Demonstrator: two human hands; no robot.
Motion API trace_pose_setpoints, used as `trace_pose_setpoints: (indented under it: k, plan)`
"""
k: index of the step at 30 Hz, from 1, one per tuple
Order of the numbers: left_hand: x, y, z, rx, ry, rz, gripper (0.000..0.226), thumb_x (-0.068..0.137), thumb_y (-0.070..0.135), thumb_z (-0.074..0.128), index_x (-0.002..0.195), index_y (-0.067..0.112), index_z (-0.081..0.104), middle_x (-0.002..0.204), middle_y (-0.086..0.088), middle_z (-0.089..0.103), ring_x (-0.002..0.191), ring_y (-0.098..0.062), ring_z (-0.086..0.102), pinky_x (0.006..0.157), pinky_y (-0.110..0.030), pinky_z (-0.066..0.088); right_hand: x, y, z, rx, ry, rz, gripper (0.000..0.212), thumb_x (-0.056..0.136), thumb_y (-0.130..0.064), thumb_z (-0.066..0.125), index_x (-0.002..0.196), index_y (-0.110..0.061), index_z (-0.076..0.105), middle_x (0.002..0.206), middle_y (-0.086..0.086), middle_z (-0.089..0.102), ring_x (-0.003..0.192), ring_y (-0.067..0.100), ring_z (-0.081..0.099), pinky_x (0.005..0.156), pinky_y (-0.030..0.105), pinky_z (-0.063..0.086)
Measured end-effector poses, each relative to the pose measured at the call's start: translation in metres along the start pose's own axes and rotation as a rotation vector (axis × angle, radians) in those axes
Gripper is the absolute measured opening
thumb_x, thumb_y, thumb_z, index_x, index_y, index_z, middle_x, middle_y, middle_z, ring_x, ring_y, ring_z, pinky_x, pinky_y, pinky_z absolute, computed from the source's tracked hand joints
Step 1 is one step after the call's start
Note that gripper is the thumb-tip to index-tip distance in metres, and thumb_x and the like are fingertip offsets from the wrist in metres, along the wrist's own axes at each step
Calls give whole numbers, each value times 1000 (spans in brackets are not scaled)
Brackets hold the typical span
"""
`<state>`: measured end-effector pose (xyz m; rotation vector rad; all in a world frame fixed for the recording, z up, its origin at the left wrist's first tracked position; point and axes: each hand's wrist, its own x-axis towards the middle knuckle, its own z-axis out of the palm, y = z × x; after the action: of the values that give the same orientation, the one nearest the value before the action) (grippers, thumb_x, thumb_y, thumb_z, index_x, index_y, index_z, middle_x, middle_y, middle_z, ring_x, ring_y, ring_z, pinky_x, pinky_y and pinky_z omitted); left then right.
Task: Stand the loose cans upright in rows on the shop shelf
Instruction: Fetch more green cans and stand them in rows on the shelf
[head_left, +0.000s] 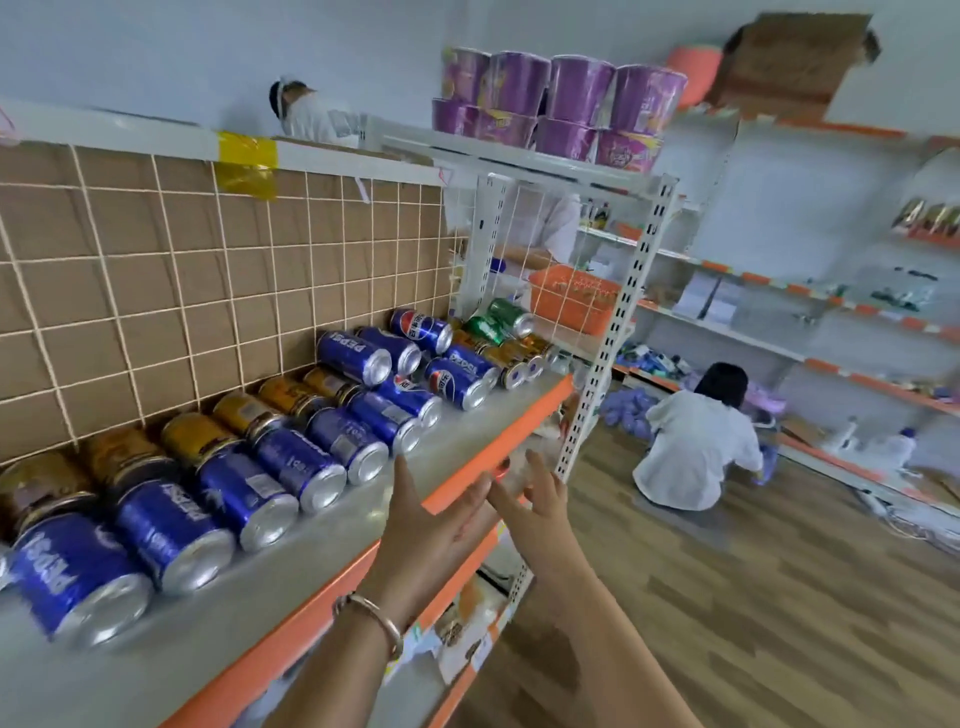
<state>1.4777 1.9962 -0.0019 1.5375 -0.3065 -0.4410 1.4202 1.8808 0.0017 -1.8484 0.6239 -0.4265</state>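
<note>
Blue Pepsi cans stand in a row along the shelf, with a row of gold cans behind them against the mesh back. At the shelf's far end lies a loose heap: blue cans, a green can on top and gold cans. My left hand reaches forward over the shelf's orange front edge, fingers straight, holding nothing. My right hand is beside it, fingers spread and empty. Both hands are short of the heap.
A white perforated upright ends the shelf at the right. Purple cup tubs sit on the shelf above. An orange basket is behind the mesh. A person in white crouches on the wooden floor at the far shelving.
</note>
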Motion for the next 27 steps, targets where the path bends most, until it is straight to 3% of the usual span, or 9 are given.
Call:
trace_pose_setpoints:
  k: [3, 6, 7, 9, 12, 18, 21, 24, 27]
  plan:
    - [53, 9, 9, -49, -29, 0, 104, 78, 44, 70, 153, 29, -1, 158, -2, 22, 136, -15, 37, 87, -15, 35, 52, -5, -2, -12, 31, -7, 64, 87, -38, 63, 143, -27, 34, 139, 3, 29, 127, 22, 39, 107, 39, 36]
    - [86, 16, 18, -71, -28, -6, 93, 85, 29, 68, 153, 25, 6, 127, 11, 49, 99, 2, 54, 63, 1, 41, 87, -1, 4, -3, 20, 30, 79, 69, -56, 63, 138, -26, 40, 128, 3, 39, 112, 21, 48, 93, 35, 42]
    - [95, 17, 20, -52, -27, -7, 90, 86, 27, 67, 153, 24, 7, 127, 12, 49, 103, -1, 55, 69, 0, 39, 98, 2, 5, -10, 3, 46, 81, 66, -57, 63, 137, -25, 42, 126, 2, 40, 112, 20, 46, 93, 34, 42]
    - [116, 15, 22, -8, -51, -37, 90, 87, 31, 65, 153, 24, 5, 152, -1, 32, 134, -17, 41, 90, -15, 33, 121, 8, 8, -45, -24, 61, 64, 78, -46, 65, 135, -25, 46, 129, 1, 38, 120, 16, 41, 98, 33, 40]
    - [152, 9, 25, -15, -50, -53, 91, 85, 37, 66, 153, 27, 6, 157, -6, 25, 141, -23, 32, 107, -33, 33, 159, 15, 9, -89, -50, 59, 48, 86, -39, 62, 131, -27, 50, 130, -2, 41, 115, 11, 42, 98, 28, 40]
    - [223, 11, 48, 12, -14, -92, 82, 80, 50, 68, 148, 31, 26, 141, -1, 49, 127, -21, 49, 109, -43, 38, 248, 21, -1, -160, -131, -17, 44, 86, -41, 63, 126, -28, 54, 130, -5, 42, 113, 10, 49, 97, 33, 46]
    - [265, 17, 67, -38, 40, -130, 82, 74, 49, 69, 145, 30, 31, 133, 2, 50, 124, -23, 51, 106, -47, 41, 311, 25, -10, -313, -119, -65, 42, 85, -45, 61, 123, -28, 56, 128, -1, 47, 121, 19, 45, 103, 41, 40]
    - [307, 25, 83, -49, 115, -169, 84, 69, 50, 71, 142, 28, 38, 123, 0, 60, 114, -21, 58, 103, -47, 44, 375, 17, -20, -529, -89, -124, 41, 81, -48, 56, 118, -31, 58, 121, -3, 55, 119, 24, 47, 96, 42, 35]
    - [346, 32, 96, -102, 138, -196, 72, 73, 41, 70, 138, 24, 44, 109, -2, 66, 103, -17, 63, 102, -40, 46, 433, -4, -26, -652, -116, -166, 54, 83, -44, 51, 134, -27, 42, 119, -1, 63, 125, 26, 44, 105, 46, 24]
